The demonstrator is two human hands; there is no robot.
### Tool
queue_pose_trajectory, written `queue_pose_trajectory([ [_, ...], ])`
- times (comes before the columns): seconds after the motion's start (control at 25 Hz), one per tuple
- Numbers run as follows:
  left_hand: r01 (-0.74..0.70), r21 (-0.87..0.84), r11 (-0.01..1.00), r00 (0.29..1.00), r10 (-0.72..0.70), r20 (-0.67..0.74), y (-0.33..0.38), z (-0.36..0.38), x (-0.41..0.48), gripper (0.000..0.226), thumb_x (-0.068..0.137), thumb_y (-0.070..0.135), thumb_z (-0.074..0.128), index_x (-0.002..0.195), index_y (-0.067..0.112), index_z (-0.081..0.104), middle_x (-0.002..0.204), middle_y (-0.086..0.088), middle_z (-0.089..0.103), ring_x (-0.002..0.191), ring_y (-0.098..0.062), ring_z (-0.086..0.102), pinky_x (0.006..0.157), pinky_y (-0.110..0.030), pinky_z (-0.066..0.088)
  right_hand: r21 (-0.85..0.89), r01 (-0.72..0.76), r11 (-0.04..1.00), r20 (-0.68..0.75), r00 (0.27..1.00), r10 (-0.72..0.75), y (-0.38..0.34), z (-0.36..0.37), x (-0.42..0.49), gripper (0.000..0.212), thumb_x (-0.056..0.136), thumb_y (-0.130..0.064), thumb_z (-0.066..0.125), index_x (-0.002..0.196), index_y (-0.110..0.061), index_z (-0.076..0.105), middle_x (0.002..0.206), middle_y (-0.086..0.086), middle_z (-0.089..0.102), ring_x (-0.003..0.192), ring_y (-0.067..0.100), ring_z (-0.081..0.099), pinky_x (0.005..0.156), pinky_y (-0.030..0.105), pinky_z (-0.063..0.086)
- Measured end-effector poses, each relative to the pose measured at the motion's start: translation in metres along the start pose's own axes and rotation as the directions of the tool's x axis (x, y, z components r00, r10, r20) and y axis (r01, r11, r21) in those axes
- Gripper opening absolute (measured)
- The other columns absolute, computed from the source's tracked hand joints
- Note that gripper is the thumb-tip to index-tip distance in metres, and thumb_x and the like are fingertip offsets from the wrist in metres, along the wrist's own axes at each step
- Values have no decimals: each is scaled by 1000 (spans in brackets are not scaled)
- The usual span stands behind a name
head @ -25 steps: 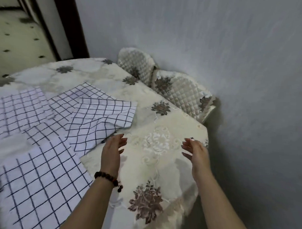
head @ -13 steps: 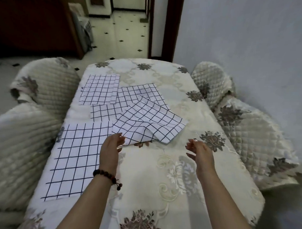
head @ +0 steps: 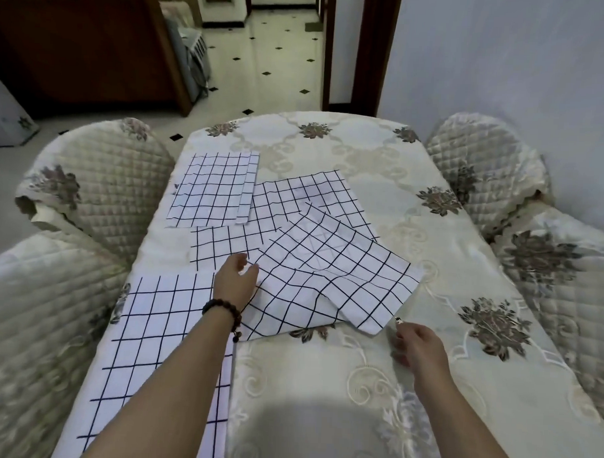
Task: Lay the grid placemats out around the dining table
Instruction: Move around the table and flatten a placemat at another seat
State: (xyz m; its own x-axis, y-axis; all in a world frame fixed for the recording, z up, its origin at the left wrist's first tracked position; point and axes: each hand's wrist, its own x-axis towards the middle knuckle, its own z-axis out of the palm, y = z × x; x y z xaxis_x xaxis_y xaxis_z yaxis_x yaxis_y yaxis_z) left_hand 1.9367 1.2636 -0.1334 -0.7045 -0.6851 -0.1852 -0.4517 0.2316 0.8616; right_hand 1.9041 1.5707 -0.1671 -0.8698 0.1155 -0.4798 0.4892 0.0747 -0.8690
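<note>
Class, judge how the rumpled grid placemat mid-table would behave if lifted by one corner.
Probably floppy: the rumpled placemat ripples and sags at its near edge, so it would likely drape. Seemingly thin cloth, so probably light. It might drag the placemat underneath.

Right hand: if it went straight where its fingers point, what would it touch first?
Probably the near corner of the rumpled placemat, just ahead of the right hand, though depth is unclear.
</note>
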Motion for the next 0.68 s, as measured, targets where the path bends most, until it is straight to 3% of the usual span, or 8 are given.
queue_pose_trajectory([
  [0.12, -21, 207, 978, 997, 6, 73, -4, 17, 32, 57, 89, 26, 57, 142, 11, 39, 144, -8, 44, 129, -25, 44, 105, -36, 36, 56, -30, 998, 9, 1000, 30, 4, 7, 12, 19, 87, -17, 64, 94, 0, 62, 80, 16, 64, 69, 25, 58, 60, 33, 50],
  [0.32, 12, 405, 914, 990, -68, 124, -13, 31, 70, 65, 84, 31, 62, 142, 13, 36, 135, -12, 50, 122, -31, 48, 104, -47, 39, 13, -40, 999, 89, 995, 39, 5, 19, 25, 22, 83, -17, 69, 72, 1, 60, 58, 8, 56, 54, 21, 54, 55, 33, 50],
  [0.44, 56, 398, 916, 990, -102, 95, -11, 33, 75, 43, 85, 30, 63, 122, 10, 53, 115, -7, 58, 110, -30, 54, 100, -45, 42, -13, -27, 1000, 94, 995, 28, 8, 23, 28, 22, 84, -10, 66, 70, -1, 53, 54, 10, 45, 49, 20, 43, 48, 29, 49],
  [0.52, 18, 375, 927, 995, -53, 83, -6, 31, 74, 16, 85, 28, 62, 85, 14, 56, 80, -1, 53, 85, -28, 52, 82, -37, 45, -11, 22, 1000, 85, 996, -21, 7, 24, 28, 22, 84, -8, 65, 68, -4, 51, 58, 12, 41, 53, 21, 41, 47, 27, 46],
  [0.56, -8, 348, 938, 996, -22, 84, -3, 30, 72, 21, 85, 27, 62, 74, 15, 49, 70, 1, 44, 77, -26, 47, 72, -32, 42, -6, 51, 999, 74, 996, -50, 6, 23, 29, 23, 83, -10, 66, 67, -5, 50, 60, 12, 40, 56, 20, 41, 49, 27, 42],
  [0.68, -22, 225, 974, 999, 11, 51, 7, 25, 65, 23, 87, 24, 63, 83, 2, 57, 69, 3, 43, 72, -18, 43, 75, -34, 46, 38, 110, 993, 65, 992, -112, -2, 16, 27, 27, 78, -18, 69, 61, -11, 48, 64, 11, 41, 64, 18, 39, 58, 25, 35],
])
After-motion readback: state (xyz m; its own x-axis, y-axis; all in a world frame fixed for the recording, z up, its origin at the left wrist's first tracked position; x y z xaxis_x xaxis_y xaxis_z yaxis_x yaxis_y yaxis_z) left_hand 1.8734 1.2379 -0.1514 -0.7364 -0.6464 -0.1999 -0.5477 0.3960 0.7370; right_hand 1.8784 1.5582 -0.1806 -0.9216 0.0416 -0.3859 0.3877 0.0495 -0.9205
